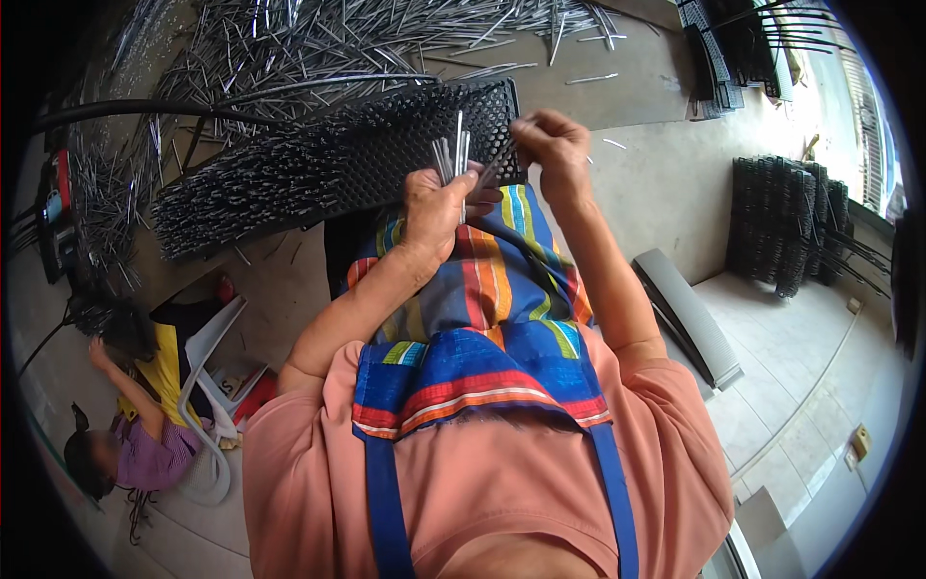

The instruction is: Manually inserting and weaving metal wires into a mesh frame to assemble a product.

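A bunch of thin silvery-grey sticks [453, 159] stands up out of my left hand [439, 205], which is closed around them over my lap. At the right end of a long black perforated rack [386, 159], my right hand [558, 150] is closed in a pinch. A thin stick seems to lie between its fingertips, partly blurred. The left and middle of the rack are packed with short upright pieces [260, 179], while bare holes show toward its right end. A striped colourful apron [482, 280] covers my lap below the rack.
Loose sticks [318, 43] are heaped beyond the rack. A black cable [174, 114] arches over its left side. Stacked black racks [781, 227] stand at right, near a long grey panel [690, 318]. At lower left, another person [159, 439] sits by a white chair [207, 463].
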Demonstrator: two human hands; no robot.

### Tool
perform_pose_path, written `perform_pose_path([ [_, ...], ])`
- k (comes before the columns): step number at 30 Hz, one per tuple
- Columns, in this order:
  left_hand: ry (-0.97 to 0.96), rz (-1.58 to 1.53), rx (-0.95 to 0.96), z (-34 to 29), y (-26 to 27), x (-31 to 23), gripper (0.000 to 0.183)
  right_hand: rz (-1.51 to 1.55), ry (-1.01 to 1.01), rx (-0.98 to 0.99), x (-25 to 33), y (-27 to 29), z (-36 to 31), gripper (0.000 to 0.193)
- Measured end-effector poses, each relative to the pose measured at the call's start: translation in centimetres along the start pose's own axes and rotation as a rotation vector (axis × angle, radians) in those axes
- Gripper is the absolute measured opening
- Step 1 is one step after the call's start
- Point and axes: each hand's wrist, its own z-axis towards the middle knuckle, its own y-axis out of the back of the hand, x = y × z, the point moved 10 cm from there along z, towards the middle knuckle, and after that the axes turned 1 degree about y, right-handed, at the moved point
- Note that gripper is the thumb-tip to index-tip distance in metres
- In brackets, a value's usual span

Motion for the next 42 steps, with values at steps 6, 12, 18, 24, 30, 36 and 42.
perform_pose_path([
  [6, 0.103, 0.062, -0.061, -0.5, 0.7, 0.4, 0.017, -0.121, 0.629, -0.298, 7.9, 2.3, 0.7, 0.005],
  [12, 0.166, -0.012, -0.056, -0.5, 0.4, 1.0, 0.018, -0.534, 0.975, -0.201, 10.4, -0.4, 0.5, 0.007],
  [18, 0.119, -0.004, -0.057, -0.2, 0.7, 0.8, 0.016, -0.561, 0.974, -0.158, 10.2, -0.7, 0.9, 0.007],
  [24, 0.119, -0.015, -0.033, -0.3, 0.2, 0.6, 0.011, -0.694, 0.906, -0.16, 9.6, -1.6, 2.0, 0.007],
  [30, 0.127, -0.031, -0.054, -0.1, 0.6, 1.1, 0.011, -0.935, 0.86, -0.245, 8.4, -2.4, 2.0, 0.012],
  [36, 0.14, -0.095, -0.07, 0.0, 0.6, 1.1, 0.011, -1.045, 0.783, -0.283, 8.7, -2.6, 1.8, 0.015],
  [42, 0.129, -0.121, -0.049, -0.1, 0.5, 1.0, 0.013, -1.112, 0.721, -0.316, 8.8, -2.3, 1.9, 0.019],
])
